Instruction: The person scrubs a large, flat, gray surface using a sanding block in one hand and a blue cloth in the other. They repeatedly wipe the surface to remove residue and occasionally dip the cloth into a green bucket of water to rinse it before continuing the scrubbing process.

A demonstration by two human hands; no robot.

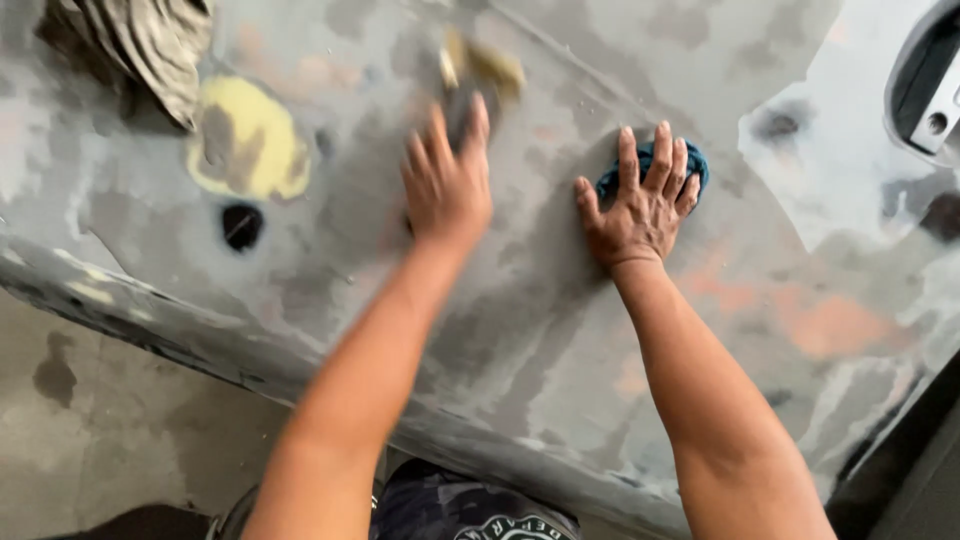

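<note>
Sanding goes best, I judge, with even flat strokes: my left hand point(447, 185), blurred, presses a sanding pad point(470, 85) near the car body panel's point(520, 340) upper edge, while my right hand point(640, 205), fingers spread, pins a blue rag point(693, 160) mid-panel.

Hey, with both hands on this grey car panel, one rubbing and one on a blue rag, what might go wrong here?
1. The left hand is blurred, rubbing with a dark sanding piece; it may cut through the grey primer on the panel beside the yellow filler patch.
2. The right hand presses a blue rag; it might slide.
3. Bare hands risk abrasion.
</note>
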